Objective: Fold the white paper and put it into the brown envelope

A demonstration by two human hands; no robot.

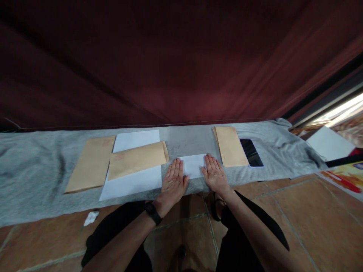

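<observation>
A folded sheet of white paper [194, 166] lies flat on the grey cloth, straight in front of me. My left hand [174, 179] rests flat over its left end, fingers stretched out and pointing away from me. On the right end lies my right hand [214, 173], palm down with its fingers extended. Left of my hands, a brown envelope [136, 160] lies slantwise across larger white paper [137, 139]. Close to my right hand is a small stack of brown envelopes [231, 145].
Another brown envelope [92, 162] lies farther left. A phone [252, 153] sits beside the right stack. Grey cloth [272, 151] covers the long, narrow surface, and a dark red curtain [181, 68] hangs behind it. A crumpled white scrap [91, 218] is on the tiled floor [42, 241].
</observation>
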